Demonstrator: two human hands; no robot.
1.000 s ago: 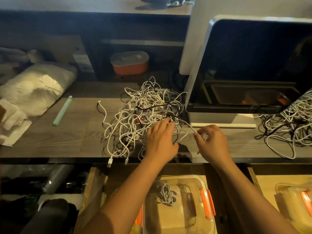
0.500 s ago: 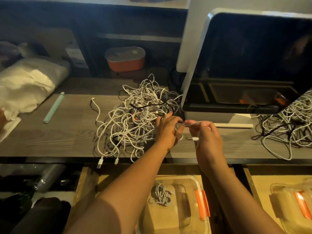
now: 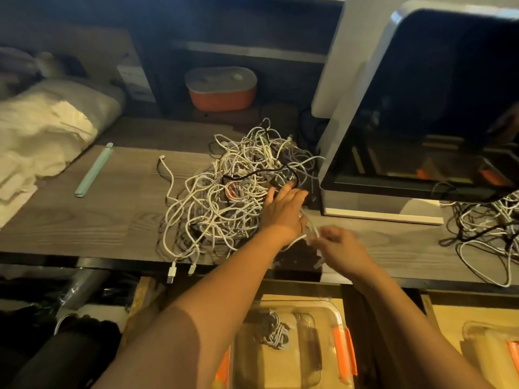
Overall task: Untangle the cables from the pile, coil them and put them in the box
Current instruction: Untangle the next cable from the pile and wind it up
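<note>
The pile of cables [image 3: 238, 192] is lying on the wooden table [image 3: 84, 220], mostly white cords with a few black ones woven through. The left hand [image 3: 283, 211] is resting on its right edge, fingers straight and spread. Just beside it the right hand [image 3: 342, 251] (blurred) is pinching one white cable [image 3: 310, 233] that is trailing from under the left wrist. Below the table edge, one clear plastic box [image 3: 323, 311] with orange clasps is holding a single coiled cable [image 3: 276, 332]. A second tangle [image 3: 488, 228] is sprawling far right above a second box [image 3: 477, 349]. Behind are sitting one pale green stick [image 3: 94, 169], one rounded orange tub [image 3: 220, 91] and a glossy white machine [image 3: 421, 108].
</note>
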